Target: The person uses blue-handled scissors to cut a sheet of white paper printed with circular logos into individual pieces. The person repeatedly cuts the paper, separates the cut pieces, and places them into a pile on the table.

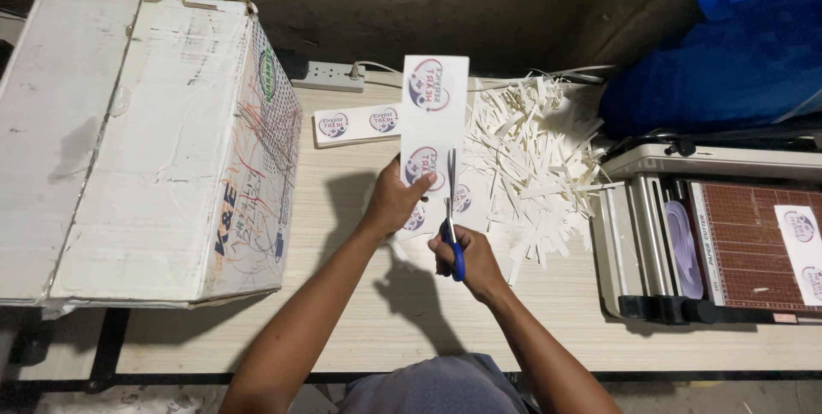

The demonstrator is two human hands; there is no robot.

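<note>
Paper is what the hands are busy with, a tall white paper strip point(434, 114) with round red and blue pictures on it, standing up near the middle of the frame. The left hand point(396, 200) is closed on its lower left edge, thumb on top, and the right hand point(467, 258) is wrapped tight around the blue handles of the scissors point(451, 221), whose blades point up into the bottom of the strip. I think the strip is very light and thin, and it looks bendy, so it would flop or tear if pulled hard. A good place to hold it seems to be the plain white edge close to the cut, where the left hand is now, away from the blades. The scissors look hard and sharp, so the handles are the safe part to hold. I count one strip in the hand, with two round pictures clear on it and more partly hidden lower down. One shorter sticker strip point(357, 124) lies flat on the worktop point(548, 320) just left of it, with two pictures. One pair of scissors. One big white cardboard box point(145, 140) fills the left of the frame. One paper cutter point(719, 238) sits at the right. One pile of scraps point(531, 157) lies between, too many bits to count.
</note>
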